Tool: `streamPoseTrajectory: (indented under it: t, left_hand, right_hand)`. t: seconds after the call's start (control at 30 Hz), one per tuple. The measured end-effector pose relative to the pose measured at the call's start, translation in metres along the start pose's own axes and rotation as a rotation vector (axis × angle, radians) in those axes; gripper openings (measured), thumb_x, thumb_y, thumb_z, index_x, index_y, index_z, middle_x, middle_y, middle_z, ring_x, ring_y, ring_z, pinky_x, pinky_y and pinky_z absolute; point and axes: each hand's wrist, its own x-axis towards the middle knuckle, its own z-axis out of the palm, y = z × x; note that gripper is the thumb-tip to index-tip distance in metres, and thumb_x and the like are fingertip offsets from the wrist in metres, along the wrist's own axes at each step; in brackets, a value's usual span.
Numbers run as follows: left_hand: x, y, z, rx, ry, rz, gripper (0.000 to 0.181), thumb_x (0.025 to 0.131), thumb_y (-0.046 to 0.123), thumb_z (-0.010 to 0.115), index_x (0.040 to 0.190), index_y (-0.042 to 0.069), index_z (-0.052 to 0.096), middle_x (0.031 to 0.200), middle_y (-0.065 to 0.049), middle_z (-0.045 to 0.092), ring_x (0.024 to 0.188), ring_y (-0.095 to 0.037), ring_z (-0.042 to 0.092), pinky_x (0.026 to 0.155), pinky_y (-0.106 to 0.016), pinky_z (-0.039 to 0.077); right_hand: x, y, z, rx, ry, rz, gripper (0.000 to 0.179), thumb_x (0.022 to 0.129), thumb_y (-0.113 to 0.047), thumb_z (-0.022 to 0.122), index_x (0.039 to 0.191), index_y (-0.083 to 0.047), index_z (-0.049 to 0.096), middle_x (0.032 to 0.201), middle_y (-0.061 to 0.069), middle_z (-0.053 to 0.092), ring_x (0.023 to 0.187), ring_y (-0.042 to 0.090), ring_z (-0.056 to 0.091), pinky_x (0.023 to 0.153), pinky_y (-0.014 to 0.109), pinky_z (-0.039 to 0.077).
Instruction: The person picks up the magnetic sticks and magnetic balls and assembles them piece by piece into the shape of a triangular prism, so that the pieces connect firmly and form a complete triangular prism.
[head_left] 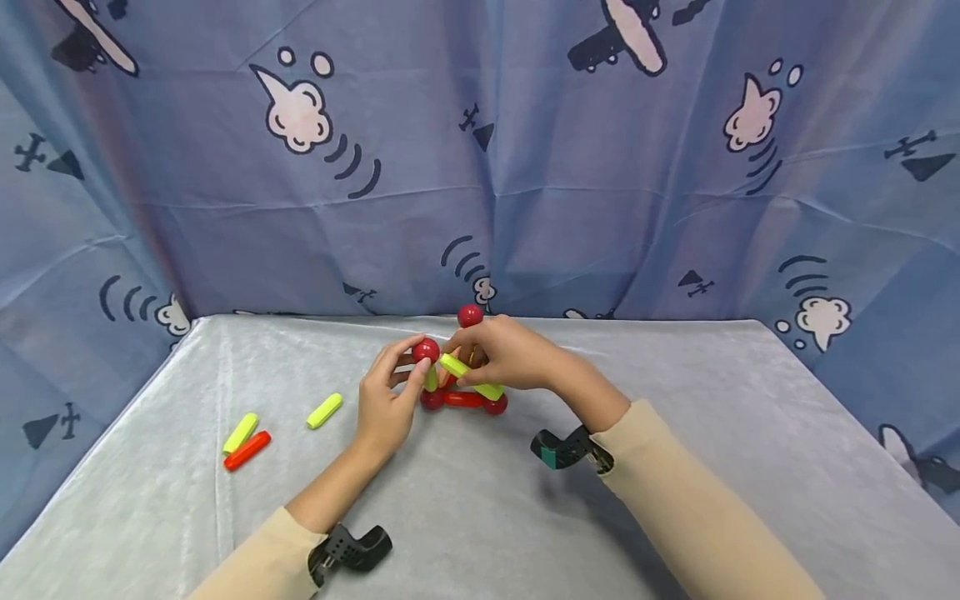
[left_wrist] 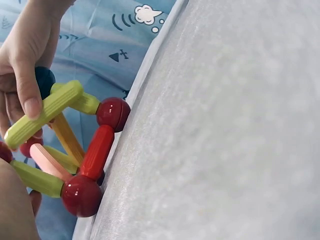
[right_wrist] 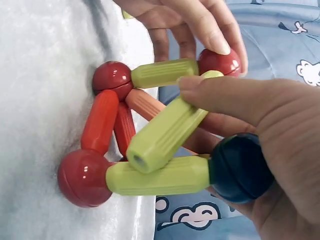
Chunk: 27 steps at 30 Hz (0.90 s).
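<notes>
A magnetic stick-and-ball frame stands on the cloth, with a red rod between two red balls along its near bottom side. My left hand pinches the red ball on top of an upright lime rod. Between thumb and fingers, my right hand holds a loose lime rod slanting across the frame. One end of this rod comes close to the left hand's ball. A dark blue ball tops another lime rod, beside the right palm. Farther back rises another red ball.
Left of the hands, a lime rod lies alone on the grey cloth. Farther left, a second lime rod lies against a red rod. A blue patterned curtain hangs behind the table.
</notes>
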Motion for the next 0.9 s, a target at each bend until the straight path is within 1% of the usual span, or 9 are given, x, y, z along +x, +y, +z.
streamPoseTrajectory:
  t: [0.17,0.33,0.47,0.53,0.6,0.67,0.73,0.83,0.9]
  left_hand:
    - [0.0,0.001,-0.001,0.004,-0.014,-0.007,0.034,0.098,0.011,0.065,0.131,0.004,0.064,0.126,-0.011,0.067,0.107,-0.024,0.068,0.088,-0.016,0.057]
    - [0.0,0.002,-0.001,0.005,-0.016,-0.014,0.034,0.098,0.011,0.066,0.132,0.007,0.064,0.125,-0.011,0.067,0.105,-0.024,0.07,0.087,-0.016,0.056]
    - [-0.001,0.003,0.0,-0.001,-0.022,-0.016,0.035,0.098,0.011,0.066,0.132,0.006,0.064,0.125,-0.011,0.067,0.106,-0.025,0.07,0.087,-0.017,0.057]
    - [-0.001,0.003,0.0,-0.001,-0.024,-0.018,0.035,0.098,0.011,0.066,0.132,0.006,0.064,0.125,-0.011,0.067,0.105,-0.025,0.07,0.087,-0.017,0.057]
    - [-0.002,0.002,0.001,0.004,-0.03,-0.023,0.036,0.098,0.012,0.067,0.133,0.008,0.064,0.124,-0.01,0.067,0.104,-0.025,0.07,0.087,-0.019,0.058]
    - [-0.002,0.001,0.001,0.014,-0.043,-0.028,0.039,0.096,0.013,0.07,0.134,0.009,0.063,0.123,-0.009,0.067,0.102,-0.024,0.071,0.086,-0.023,0.059]
    - [-0.002,0.002,0.002,0.022,-0.056,-0.032,0.043,0.094,0.013,0.073,0.135,0.012,0.062,0.123,-0.009,0.068,0.102,-0.023,0.071,0.086,-0.027,0.06]
    - [-0.001,0.003,0.001,0.038,-0.07,-0.043,0.047,0.091,0.014,0.075,0.136,0.014,0.061,0.124,-0.008,0.069,0.103,-0.022,0.07,0.084,-0.031,0.061]
    - [0.0,0.004,0.0,0.042,-0.069,-0.046,0.047,0.091,0.013,0.075,0.136,0.014,0.061,0.124,-0.008,0.069,0.103,-0.022,0.07,0.084,-0.03,0.061]
  right_hand:
    - [0.001,-0.001,0.002,-0.056,-0.002,-0.009,0.033,0.085,-0.016,0.082,0.117,-0.012,0.075,0.103,0.003,0.077,0.088,0.011,0.072,0.081,0.026,0.06]
    - [-0.003,0.0,0.003,-0.054,0.038,-0.004,0.038,0.086,-0.02,0.081,0.122,-0.009,0.072,0.106,0.004,0.076,0.097,0.019,0.072,0.087,0.036,0.06]
    - [-0.019,0.009,0.002,0.045,0.188,0.04,0.047,0.087,-0.029,0.08,0.129,-0.011,0.068,0.12,0.005,0.073,0.112,0.025,0.067,0.095,0.046,0.057]
    - [-0.029,0.018,0.003,0.123,0.267,0.108,0.05,0.087,-0.034,0.081,0.13,-0.013,0.067,0.123,0.005,0.071,0.114,0.024,0.065,0.098,0.048,0.055]
    - [-0.038,0.028,0.008,0.207,0.308,0.186,0.053,0.085,-0.037,0.081,0.131,-0.014,0.065,0.122,0.005,0.07,0.112,0.023,0.065,0.096,0.046,0.056]
    - [-0.044,0.039,0.016,0.272,0.306,0.254,0.057,0.084,-0.04,0.082,0.131,-0.014,0.063,0.119,0.006,0.069,0.108,0.022,0.065,0.094,0.043,0.057]
    - [-0.048,0.047,0.027,0.339,0.273,0.284,0.058,0.084,-0.039,0.082,0.131,-0.011,0.061,0.117,0.008,0.068,0.106,0.022,0.065,0.094,0.041,0.058]
    - [-0.048,0.054,0.045,0.411,0.232,0.262,0.056,0.086,-0.037,0.08,0.13,-0.008,0.06,0.118,0.01,0.068,0.107,0.021,0.065,0.093,0.038,0.058]
    - [-0.046,0.055,0.055,0.443,0.231,0.238,0.054,0.086,-0.035,0.081,0.129,-0.007,0.062,0.119,0.009,0.069,0.105,0.021,0.066,0.091,0.035,0.058]
